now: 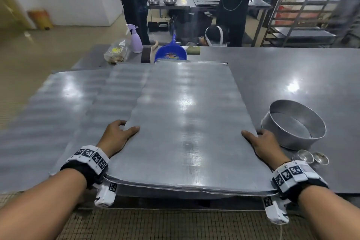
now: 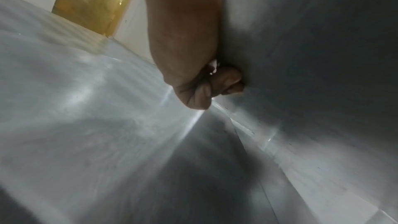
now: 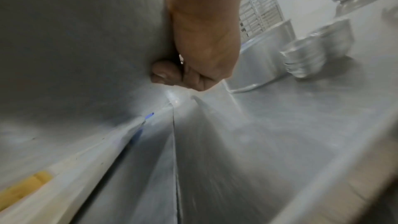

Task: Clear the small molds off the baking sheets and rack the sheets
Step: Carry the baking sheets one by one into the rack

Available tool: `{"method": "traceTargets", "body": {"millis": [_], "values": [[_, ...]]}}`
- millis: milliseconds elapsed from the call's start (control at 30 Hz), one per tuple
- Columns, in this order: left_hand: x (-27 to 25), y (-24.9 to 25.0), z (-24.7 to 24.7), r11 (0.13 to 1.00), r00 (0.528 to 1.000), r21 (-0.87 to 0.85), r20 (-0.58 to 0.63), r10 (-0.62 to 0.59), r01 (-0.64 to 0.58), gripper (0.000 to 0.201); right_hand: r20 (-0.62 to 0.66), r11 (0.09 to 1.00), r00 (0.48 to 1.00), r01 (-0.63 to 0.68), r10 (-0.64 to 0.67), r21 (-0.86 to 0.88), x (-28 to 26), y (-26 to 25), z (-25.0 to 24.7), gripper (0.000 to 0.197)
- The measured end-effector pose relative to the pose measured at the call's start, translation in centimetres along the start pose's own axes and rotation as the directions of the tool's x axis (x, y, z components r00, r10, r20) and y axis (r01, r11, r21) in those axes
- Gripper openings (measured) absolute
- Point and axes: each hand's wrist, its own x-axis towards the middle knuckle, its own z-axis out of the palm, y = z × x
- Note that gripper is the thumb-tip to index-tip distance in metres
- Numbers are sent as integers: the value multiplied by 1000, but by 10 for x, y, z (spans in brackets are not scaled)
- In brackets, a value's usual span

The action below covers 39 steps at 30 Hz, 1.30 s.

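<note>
A large bare metal baking sheet (image 1: 181, 115) is raised a little off the sheets below it. My left hand (image 1: 118, 134) grips its left edge, thumb on top and fingers (image 2: 228, 83) curled under the sheet (image 2: 312, 40). My right hand (image 1: 261, 142) grips the right edge the same way, fingers (image 3: 165, 74) curled beneath the sheet (image 3: 75, 31). More sheets (image 1: 68, 103) lie fanned out to the left on the steel table (image 1: 292, 68). Two small metal molds (image 1: 313, 157) sit by my right wrist; in the right wrist view they are stacks of molds (image 3: 310, 57).
A round metal cake ring (image 1: 294, 124) stands right of the sheet. At the table's far edge are a blue dustpan (image 1: 171, 52), a lilac spray bottle (image 1: 135, 40) and a bagged item (image 1: 116, 52). A sheet rack (image 1: 307, 6) stands back right. Two people stand behind.
</note>
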Motion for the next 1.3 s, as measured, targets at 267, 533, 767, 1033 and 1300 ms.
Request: {"method": "traceTargets", "body": {"millis": [267,533,767,1033,1300], "values": [[14,13,-87,998,978,41,-199,58,-50,49,87,989,985,146,-148,36,37,-89,66,56],[-52,4,-166,999,868,-22,-496,-41,35,56,397,948,861,279,-317,153,53,-180,145,41],[-169,-3,-179,988,666,-142,-732,-145,58,15,629,896,642,369,-438,248,30,-244,203,59],[-317,-8,-163,965,325,-182,-916,-236,189,27,820,839,306,427,-484,337,-30,-266,278,98],[-444,-11,-142,928,90,-271,-949,-302,254,22,886,814,25,408,-462,413,-137,-273,334,45]]}}
